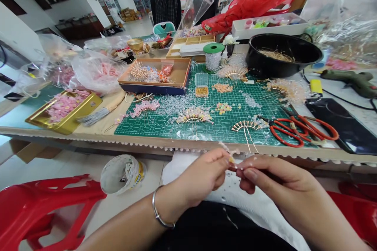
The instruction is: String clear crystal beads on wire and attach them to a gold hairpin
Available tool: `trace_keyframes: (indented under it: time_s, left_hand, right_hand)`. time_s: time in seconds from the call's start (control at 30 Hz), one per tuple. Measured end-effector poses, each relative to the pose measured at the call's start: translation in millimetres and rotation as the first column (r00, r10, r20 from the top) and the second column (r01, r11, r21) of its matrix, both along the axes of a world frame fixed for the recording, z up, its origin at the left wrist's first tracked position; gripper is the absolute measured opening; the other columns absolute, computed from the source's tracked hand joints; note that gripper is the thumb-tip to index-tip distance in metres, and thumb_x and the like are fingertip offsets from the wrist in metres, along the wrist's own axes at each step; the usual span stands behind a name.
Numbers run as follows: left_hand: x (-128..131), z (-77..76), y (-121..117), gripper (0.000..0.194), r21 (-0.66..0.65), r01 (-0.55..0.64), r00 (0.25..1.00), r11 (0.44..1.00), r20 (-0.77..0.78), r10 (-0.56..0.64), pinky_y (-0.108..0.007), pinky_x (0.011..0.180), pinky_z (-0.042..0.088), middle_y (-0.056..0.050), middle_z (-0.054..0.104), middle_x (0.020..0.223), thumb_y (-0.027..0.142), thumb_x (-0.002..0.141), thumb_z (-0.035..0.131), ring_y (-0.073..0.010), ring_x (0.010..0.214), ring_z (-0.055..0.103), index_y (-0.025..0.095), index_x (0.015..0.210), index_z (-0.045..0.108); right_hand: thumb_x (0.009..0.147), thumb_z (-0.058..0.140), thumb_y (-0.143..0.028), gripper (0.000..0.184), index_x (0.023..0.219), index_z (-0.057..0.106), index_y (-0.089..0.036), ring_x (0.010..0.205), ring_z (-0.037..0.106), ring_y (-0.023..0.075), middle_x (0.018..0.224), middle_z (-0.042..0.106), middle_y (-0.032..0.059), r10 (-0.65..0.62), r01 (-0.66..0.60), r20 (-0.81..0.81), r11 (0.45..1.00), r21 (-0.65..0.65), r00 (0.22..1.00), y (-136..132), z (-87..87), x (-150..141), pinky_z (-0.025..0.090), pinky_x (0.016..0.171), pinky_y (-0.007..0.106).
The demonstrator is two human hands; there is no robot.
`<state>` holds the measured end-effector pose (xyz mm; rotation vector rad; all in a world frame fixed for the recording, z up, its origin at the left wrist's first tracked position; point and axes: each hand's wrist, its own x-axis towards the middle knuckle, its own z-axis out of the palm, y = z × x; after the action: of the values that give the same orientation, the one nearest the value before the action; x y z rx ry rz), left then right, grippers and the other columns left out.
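Observation:
My left hand (203, 176) and my right hand (271, 176) meet in front of my lap, below the table edge. Both pinch a small beaded wire piece (231, 153) between their fingertips; it is too fine to make out further. A silver bangle (159, 213) circles my left wrist. On the green cutting mat (182, 125) above them lie several fan-shaped beaded hair ornaments, one gold (247, 126) nearest my hands, another pink and white (194, 115).
Red-handled scissors (297, 129) lie at the mat's right. A black bowl (282, 55), a bead tray (156, 74), a gold tin of pink flowers (64, 111), a green glue gun (353, 80) and plastic bags crowd the table. A red stool (38, 211) and a tub (122, 172) are on the floor at left.

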<state>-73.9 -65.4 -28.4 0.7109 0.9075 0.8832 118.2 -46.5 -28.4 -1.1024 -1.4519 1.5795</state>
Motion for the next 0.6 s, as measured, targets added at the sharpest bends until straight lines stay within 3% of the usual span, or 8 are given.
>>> trace_keyframes:
  time_s: [0.2, 0.33, 0.43, 0.6]
  left_hand:
    - [1, 1.2, -3, 0.036, -0.034, 0.138, 0.99, 0.99, -0.011, -0.138, -0.024, 0.044, 0.015, 0.0, 0.067, 0.074, 0.05, 0.087, 0.069, -0.0032, 0.045, 0.028, 0.019, 0.085, 0.05]
    - [-3, -4.2, -3, 0.036, -0.082, 0.12, 0.989, 0.989, -0.079, -0.126, -0.024, 0.047, 0.02, 0.006, 0.058, 0.061, 0.046, 0.08, 0.077, -0.0056, 0.047, 0.034, 0.019, 0.088, 0.055]
    - [-5, -7.2, -3, 0.033, -0.033, 0.103, 0.989, 0.994, -0.101, -0.106, -0.024, 0.053, 0.026, 0.006, 0.053, 0.061, 0.046, 0.081, 0.076, -0.007, 0.053, 0.04, 0.017, 0.084, 0.061]
    - [-13, -3.1, -4, 0.031, 0.026, 0.028, 0.98, 0.999, -0.2, -0.022, -0.024, 0.054, 0.03, 0.006, 0.049, 0.058, 0.042, 0.082, 0.076, -0.008, 0.055, 0.041, 0.017, 0.076, 0.057]
  right_hand:
    - [0.084, 0.08, -0.044, 0.014, 0.089, 0.079, -0.03, 0.064, 0.067, 0.0151, 0.069, 0.073, -0.0001, -0.066, 0.048, -0.148, 0.991, -0.122, 0.987, 9, -10.9, -4, 0.057, 0.062, 0.024]
    - [0.083, 0.082, -0.042, 0.014, 0.087, 0.079, -0.029, 0.062, 0.062, 0.0106, 0.065, 0.069, -0.0016, -0.087, 0.05, -0.169, 0.977, -0.209, 0.982, 9, -13.4, -7, 0.053, 0.06, 0.017]
    - [0.084, 0.08, -0.043, 0.016, 0.086, 0.079, -0.028, 0.059, 0.062, 0.0107, 0.06, 0.066, -0.0017, -0.077, 0.026, -0.182, 0.964, -0.266, 0.98, 7, -11.8, -9, 0.054, 0.06, 0.018]
    - [0.085, 0.08, -0.04, 0.014, 0.089, 0.078, -0.027, 0.062, 0.064, 0.0108, 0.066, 0.07, -0.0007, -0.057, 0.003, -0.163, 0.949, -0.314, 0.985, 6, -17.2, -1, 0.054, 0.062, 0.017]
